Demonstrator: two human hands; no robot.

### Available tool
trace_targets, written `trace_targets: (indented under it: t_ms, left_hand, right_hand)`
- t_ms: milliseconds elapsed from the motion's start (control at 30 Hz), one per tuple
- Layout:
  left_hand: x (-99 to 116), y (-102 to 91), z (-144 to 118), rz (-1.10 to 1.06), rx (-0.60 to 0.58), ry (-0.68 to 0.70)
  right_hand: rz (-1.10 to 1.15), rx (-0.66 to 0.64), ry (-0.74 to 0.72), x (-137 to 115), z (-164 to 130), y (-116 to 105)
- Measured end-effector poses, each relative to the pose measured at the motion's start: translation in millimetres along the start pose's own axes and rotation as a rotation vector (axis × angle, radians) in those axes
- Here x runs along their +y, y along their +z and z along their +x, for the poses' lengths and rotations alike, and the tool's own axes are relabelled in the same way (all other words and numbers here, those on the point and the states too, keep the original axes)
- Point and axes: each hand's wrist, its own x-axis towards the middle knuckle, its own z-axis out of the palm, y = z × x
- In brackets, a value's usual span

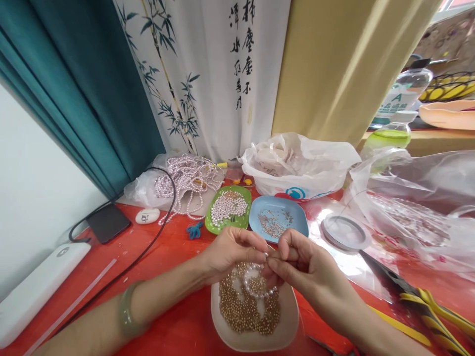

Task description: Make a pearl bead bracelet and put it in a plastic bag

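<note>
Across the red tabletop (178, 316), the biggest things lie at the back: two crumpled plastic bags, one white (300, 165) behind the dishes and one clear (415, 207) to the right. Nearer stand three small dishes: a green one (229, 208) heaped with pale pearls, a blue one (278, 217) scattered with fine metal bits, and a cream one (256, 316) covered in gold beads directly under the hands. One spool of clear line (345, 232) sits right of the blue dish, and one pair of yellow-handled pliers (419, 296) lies at the right edge. One dark phone (108, 222) and one white power bank (40, 287) lie at the left.

Both hands meet above the cream dish. The left hand (226, 252) has thumb and forefinger pinched closed on the end of a small loop of pearls (256, 282), and the right hand (304, 267) pinches the same loop from the other side, fingers curled tight. The loop hangs between them, just over the gold beads.

To do this well, I judge that the grip should stay close to the loop's open end, with the work kept low over the dish so any dropped bead lands inside it.
</note>
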Motion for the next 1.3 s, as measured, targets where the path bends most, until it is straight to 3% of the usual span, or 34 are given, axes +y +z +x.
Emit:
trace_targets:
  t_ms: [167,333,667,800,1000,1167,1300]
  left_hand:
    - [-2,1.9,1,-0.033,-0.045,-0.021]
    - [-3,1.8,0,0.003,-0.016,-0.004]
    - [3,2.4,-4,0.119,-0.042,0.186]
    - [2,2.6,-4,0.174,0.047,0.255]
    - [1,-2.6,-2,0.182,0.205,0.198]
    - [0,-3.8,-3,0.225,0.157,0.266]
    - [-1,-1.2,-5,0.236,0.13,0.266]
  right_hand:
    - [-0.214,0.045,-0.116,1,-1,-1]
    - [-0.239,0.066,-0.141,3,-2,1]
    - [-0.127,0.083,0.007,5,4,-5]
    - [-0.195,0.098,0.003,5,5,-6]
    - [-0.476,0.172,-0.14,0,6,-9]
    - [-0.767,0.249,-0.33,-5,4,-10]
    - [-0.869,0.266,-0.428,-3,1,-7]
